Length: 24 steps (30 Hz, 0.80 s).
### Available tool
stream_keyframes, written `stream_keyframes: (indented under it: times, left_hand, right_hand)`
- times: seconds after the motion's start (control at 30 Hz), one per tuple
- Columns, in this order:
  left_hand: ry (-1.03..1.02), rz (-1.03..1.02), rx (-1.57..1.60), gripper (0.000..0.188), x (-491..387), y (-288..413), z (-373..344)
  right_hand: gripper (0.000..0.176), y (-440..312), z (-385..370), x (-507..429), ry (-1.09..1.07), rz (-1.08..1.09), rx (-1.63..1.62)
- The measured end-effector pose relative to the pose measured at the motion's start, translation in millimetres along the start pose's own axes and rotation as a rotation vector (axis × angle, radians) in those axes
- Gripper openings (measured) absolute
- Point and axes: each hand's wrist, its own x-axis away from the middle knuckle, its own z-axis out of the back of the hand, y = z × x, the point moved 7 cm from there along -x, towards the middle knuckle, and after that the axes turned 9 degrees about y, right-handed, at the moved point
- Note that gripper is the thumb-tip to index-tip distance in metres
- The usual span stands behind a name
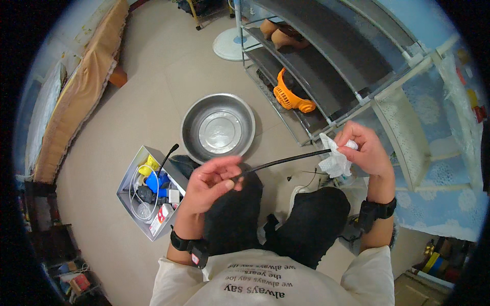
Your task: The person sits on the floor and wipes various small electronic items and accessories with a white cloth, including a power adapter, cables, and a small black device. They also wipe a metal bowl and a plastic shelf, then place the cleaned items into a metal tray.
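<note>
A thin black rod or stiff cable (287,160) spans the gap between my hands, above my knees. My left hand (216,179) pinches its left end between thumb and fingers. At the other end, my right hand (358,147) grips a crumpled white tissue (333,158), which wraps and hides the rod's tip. Beyond my left hand, a round stainless steel basin (187,130) rests on the floor, its bottom shiny. Left of that hand, an open grey box (128,212) holds a white cable, blue and yellow objects, a small carton and a black bendy stalk.
A metal-framed rack (337,82) with dark shelves stands at the upper right, holding an orange plastic part (289,97) and brown shoes (281,38). A white round base (229,44) is behind it. Blue patterned covering (436,210) and a white shelf panel (405,130) flank my right arm.
</note>
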Motion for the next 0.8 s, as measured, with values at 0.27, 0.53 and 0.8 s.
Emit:
stream_keyframes:
  times: [0.27, 0.53, 0.8]
  left_hand:
    - [-0.143, -0.174, -0.476, 0.032, -23.0, 6.3, -38.7]
    - [0.131, -0.119, -0.602, 0.014, -24.9, 20.7, -54.3]
    - [0.366, -0.121, -0.049, 0.010, -22.3, 27.5, -27.6]
  right_hand:
    - [0.010, -43.0, -60.0, -12.6, -0.214, 0.188, 0.177]
    - [0.010, -36.9, -90.2, -27.1, -0.245, 0.110, 0.091]
    - [0.011, -14.7, -58.5, -15.5, -0.138, 0.032, -0.052]
